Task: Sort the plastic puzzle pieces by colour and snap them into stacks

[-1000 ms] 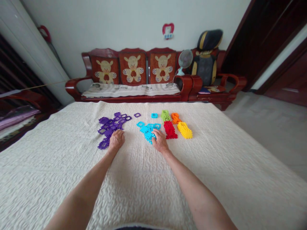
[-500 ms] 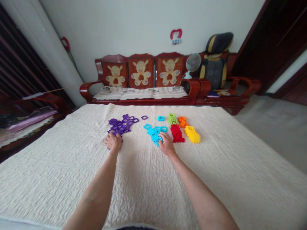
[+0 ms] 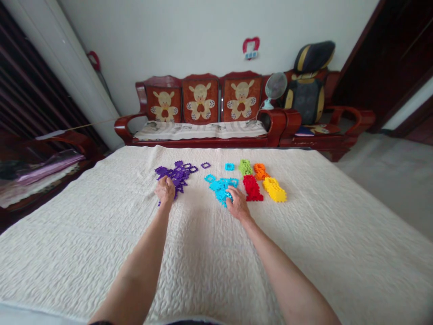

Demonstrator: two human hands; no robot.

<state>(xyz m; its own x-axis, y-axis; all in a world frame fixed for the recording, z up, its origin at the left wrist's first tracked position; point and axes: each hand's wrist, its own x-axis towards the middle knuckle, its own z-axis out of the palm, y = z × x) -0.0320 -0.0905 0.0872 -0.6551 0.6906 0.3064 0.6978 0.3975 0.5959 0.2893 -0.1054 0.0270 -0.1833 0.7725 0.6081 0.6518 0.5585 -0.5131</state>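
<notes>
The purple pieces (image 3: 176, 173) sit bunched tight now, far side of the quilt (image 3: 209, 262), left of centre; a second ago they sprawled wider and nearer, so the left hand (image 3: 165, 190) has raked them in, fingers curled down over the pile's near edge; whether it pinches a piece or only presses on them I cannot tell. One purple ring (image 3: 205, 165) lies apart, just right of the pile, not gathered in. The right hand (image 3: 237, 204) has barely shifted; fingers bent, tips resting on the near end of the blue pieces (image 3: 220, 187), clamped on nothing that I can make out; one blue square (image 3: 229, 167) lies loose beyond them. That reads as purple nearly collected, blue held in place.

Further right, the red stack (image 3: 252, 188), yellow stack (image 3: 274, 189), green stack (image 3: 245, 167) and orange stack (image 3: 260, 170) stand close together, the red just beside the right hand's knuckles; tight quarters there. Open quilt runs wide to the left of purple, to the right of yellow, and all the way back toward the person; the far edge meets a wooden bench (image 3: 203, 135), near behind the pieces.
</notes>
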